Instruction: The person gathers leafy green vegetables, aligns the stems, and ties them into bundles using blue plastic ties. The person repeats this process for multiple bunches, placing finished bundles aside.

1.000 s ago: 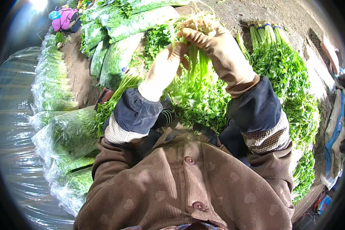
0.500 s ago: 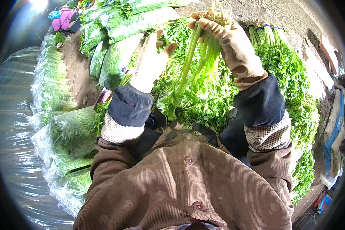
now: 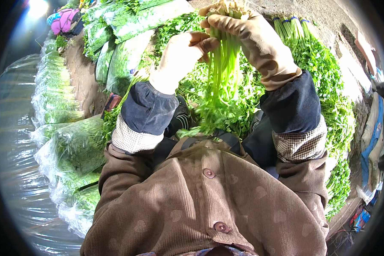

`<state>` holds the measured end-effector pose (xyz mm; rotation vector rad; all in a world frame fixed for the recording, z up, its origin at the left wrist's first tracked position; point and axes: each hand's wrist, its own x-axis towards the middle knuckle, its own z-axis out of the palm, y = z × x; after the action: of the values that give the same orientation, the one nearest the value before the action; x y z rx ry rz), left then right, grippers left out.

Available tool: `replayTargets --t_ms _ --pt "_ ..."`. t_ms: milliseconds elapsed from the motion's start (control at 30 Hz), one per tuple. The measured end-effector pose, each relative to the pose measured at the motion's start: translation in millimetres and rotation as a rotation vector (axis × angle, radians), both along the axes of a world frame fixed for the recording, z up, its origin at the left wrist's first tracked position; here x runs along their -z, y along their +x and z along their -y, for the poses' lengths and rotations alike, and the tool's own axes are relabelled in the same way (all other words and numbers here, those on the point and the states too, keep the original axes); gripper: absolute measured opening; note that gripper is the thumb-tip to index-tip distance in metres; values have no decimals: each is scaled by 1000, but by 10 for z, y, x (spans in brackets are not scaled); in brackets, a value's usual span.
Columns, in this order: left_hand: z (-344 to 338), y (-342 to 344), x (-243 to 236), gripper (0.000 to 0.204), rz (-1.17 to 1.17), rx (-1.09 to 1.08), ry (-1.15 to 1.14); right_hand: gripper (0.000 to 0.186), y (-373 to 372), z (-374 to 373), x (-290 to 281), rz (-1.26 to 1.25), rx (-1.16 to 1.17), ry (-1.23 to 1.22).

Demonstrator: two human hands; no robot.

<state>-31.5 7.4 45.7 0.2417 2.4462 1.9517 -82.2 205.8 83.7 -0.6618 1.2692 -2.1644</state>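
Note:
A bunch of leafy celery (image 3: 226, 64) hangs upside down in front of me, its pale root ends at the top and its leaves trailing down. Wrapped round it just below the roots is my right hand (image 3: 251, 36), in a tan glove. My left hand (image 3: 183, 53), gloved alike, has its fingers and thumb drawn together at the left edge of the stalks; the exact pinch is partly hidden. Loose celery leaves (image 3: 247, 113) lie heaped below, between my feet.
Tied celery bunches (image 3: 324, 81) are piled at the right, blue bands near their ends. Plastic-wrapped bundles (image 3: 130, 53) lie at the upper left, with more bagged greens (image 3: 81, 145) down the left side. Beyond them stretches clear plastic sheeting (image 3: 19, 149). A pink-and-black bundle (image 3: 65, 21) sits far left.
My left hand has moved right to the stalks, and its spread fingers have closed there. The celery now hangs straighter and slightly higher, still in my right hand.

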Motion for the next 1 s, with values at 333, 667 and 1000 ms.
replayTargets --t_ms 333,667,1000 --pt "192 440 749 30 55 -2 -610 19 -369 -236 184 270 537 -149" --pt "842 444 1117 37 -210 -211 -1069 12 -507 -360 259 206 732 -200" --pt "-171 -93 -148 24 4 -6 -183 21 -288 -312 177 350 406 -181"
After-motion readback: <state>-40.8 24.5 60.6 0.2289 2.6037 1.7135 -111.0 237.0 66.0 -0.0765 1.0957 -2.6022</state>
